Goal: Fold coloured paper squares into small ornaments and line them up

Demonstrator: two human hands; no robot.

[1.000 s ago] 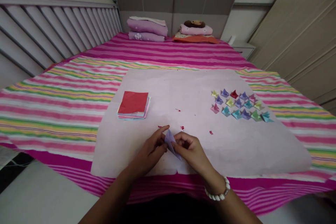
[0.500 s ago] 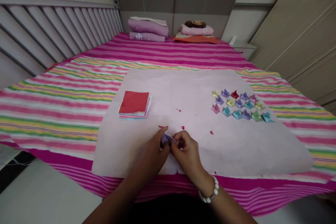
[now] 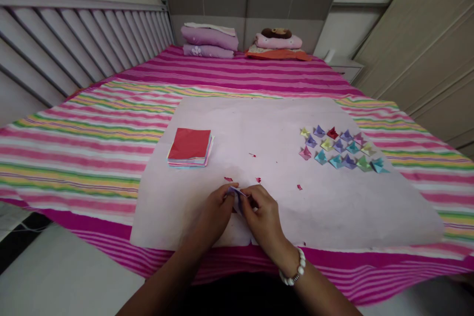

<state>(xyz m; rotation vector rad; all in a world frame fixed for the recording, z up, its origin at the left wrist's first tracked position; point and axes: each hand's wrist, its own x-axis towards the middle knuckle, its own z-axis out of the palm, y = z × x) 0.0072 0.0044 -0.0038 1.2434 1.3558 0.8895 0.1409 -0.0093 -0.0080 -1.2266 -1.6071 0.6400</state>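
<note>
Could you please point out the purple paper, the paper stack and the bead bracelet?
Purple paper point(image 3: 238, 202): head view, on its visible middle.
Paper stack point(image 3: 189, 144): head view, on its red top.
Bead bracelet point(image 3: 301, 267): head view, on its white beads.

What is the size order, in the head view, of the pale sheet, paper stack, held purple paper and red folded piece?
From largest to smallest:
1. Pale sheet
2. Paper stack
3. Purple paper, partly hidden
4. Red folded piece, farther from the camera
</note>
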